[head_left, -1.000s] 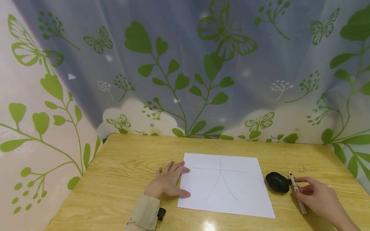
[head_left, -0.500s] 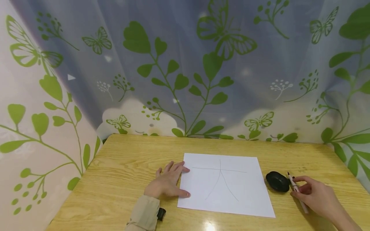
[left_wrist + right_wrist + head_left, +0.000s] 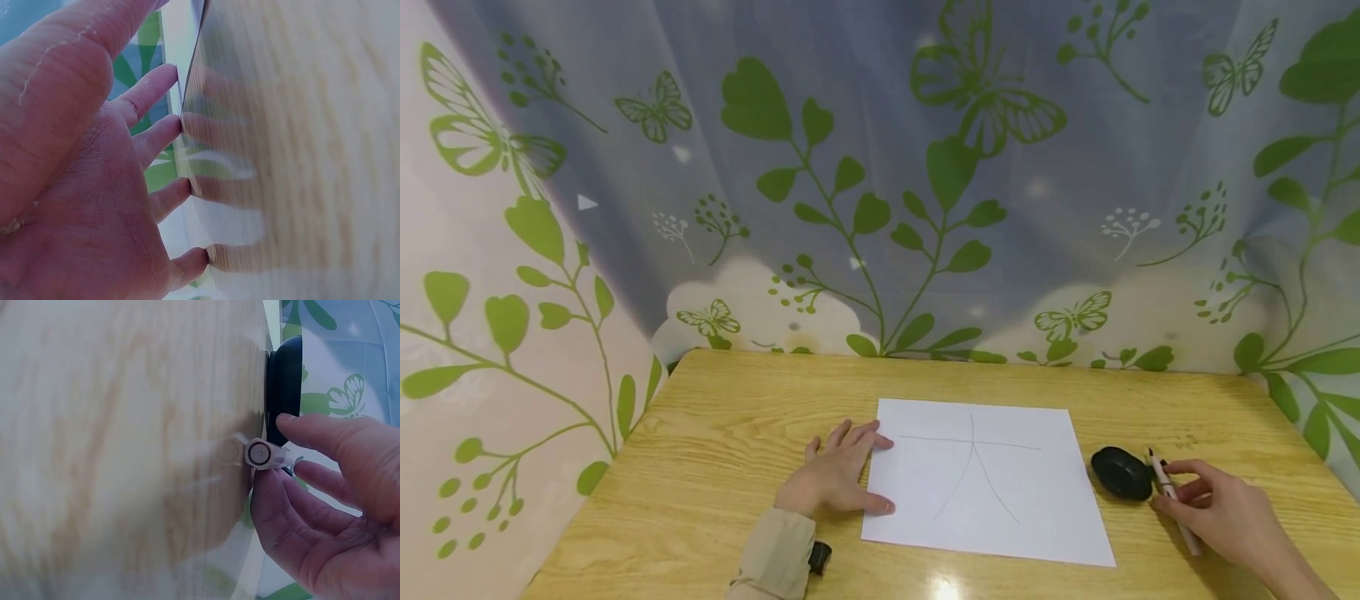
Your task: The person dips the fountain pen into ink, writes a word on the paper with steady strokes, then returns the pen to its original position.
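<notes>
My left hand (image 3: pixel 831 479) lies at the left edge of a white sheet of paper (image 3: pixel 1060 500), fingers spread, with its thumb and a fingertip over the margin. In the left wrist view its fingertips (image 3: pixel 181 124) touch the wood surface. Thin dark lines on the sheet form a cross stroke, a short upright and two slanting legs. Right of the paper, my right hand (image 3: pixel 1228 512) holds a slim pale pen (image 3: pixel 1180 525), dark tip pointing away, between thumb and fingers. The pen's round end (image 3: pixel 259 453) shows close to the table in the right wrist view.
A black oval object with a rounded top (image 3: pixel 1120 473) sits between the paper and the pen, close beside the pen. The wooden table (image 3: pixel 722 417) meets a curtain (image 3: pixel 880 208) printed with green leaves and butterflies along its far edge.
The pen has turned slightly, its tip shifting a little left and its rear end a little right. My left hand, the paper and the black object stay put.
</notes>
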The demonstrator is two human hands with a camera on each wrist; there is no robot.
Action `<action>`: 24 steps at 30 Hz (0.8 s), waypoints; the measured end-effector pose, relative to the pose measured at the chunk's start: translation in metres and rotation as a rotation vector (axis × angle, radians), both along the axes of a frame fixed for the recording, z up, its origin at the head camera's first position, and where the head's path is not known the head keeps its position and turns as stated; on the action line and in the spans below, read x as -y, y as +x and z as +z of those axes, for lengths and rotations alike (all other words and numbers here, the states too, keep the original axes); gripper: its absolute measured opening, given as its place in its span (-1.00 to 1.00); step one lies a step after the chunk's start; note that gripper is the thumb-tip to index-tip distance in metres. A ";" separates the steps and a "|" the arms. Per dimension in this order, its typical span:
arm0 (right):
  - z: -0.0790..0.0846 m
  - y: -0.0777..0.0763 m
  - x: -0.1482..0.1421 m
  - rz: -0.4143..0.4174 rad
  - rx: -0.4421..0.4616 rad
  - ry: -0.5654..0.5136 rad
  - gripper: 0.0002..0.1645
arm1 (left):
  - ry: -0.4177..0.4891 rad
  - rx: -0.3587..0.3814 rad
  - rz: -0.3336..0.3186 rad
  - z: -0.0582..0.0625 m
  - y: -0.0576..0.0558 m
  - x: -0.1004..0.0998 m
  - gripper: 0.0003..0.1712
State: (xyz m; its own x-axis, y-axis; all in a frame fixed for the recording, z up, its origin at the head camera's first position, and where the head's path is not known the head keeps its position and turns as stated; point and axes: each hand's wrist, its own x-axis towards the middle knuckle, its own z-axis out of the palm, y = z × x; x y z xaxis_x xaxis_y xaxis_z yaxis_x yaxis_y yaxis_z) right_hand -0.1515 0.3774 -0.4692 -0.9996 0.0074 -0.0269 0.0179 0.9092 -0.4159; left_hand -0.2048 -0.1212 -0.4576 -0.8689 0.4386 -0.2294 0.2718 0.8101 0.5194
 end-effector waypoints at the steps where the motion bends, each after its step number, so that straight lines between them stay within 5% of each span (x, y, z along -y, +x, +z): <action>1: 0.000 0.000 -0.001 -0.003 0.003 -0.003 -0.27 | -0.001 -0.002 0.000 0.000 0.000 0.000 -0.09; 7: 0.002 0.003 -0.003 -0.031 0.005 -0.011 -0.32 | -0.010 -0.004 -0.015 -0.001 -0.001 -0.003 -0.10; 17: 0.013 0.010 0.003 -0.084 -0.190 0.007 -0.46 | 0.006 -0.006 -0.016 -0.003 -0.002 -0.004 -0.10; 24: 0.013 0.015 0.008 -0.004 -0.292 0.037 -0.42 | -0.001 -0.008 -0.027 -0.002 -0.004 -0.003 -0.16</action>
